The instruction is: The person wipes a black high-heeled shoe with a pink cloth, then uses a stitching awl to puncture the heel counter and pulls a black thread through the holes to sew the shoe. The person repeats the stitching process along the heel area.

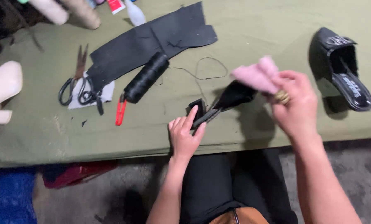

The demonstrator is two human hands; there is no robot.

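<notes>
A black shoe [225,103] is held at the near edge of the green-covered table [252,25], its heel end gripped by the fingers of the left hand [185,135], while a pink cloth [258,74] is pinched in the closed fingers of the right hand [295,103] and pressed against the shoe's upper; the wiping is judged to be under way, since cloth and shoe are in contact, though how much of the surface is already cleaned cannot be told. A matching black shoe [343,70] lies apart at the right, seemingly untouched, and black leather pieces [152,41], a spool of black thread [146,77], scissors [75,81] and red snips [119,111] are spread at the left. No container with visible contents is seen; only a small white bottle [134,14] lies at the far edge, its contents hidden.
</notes>
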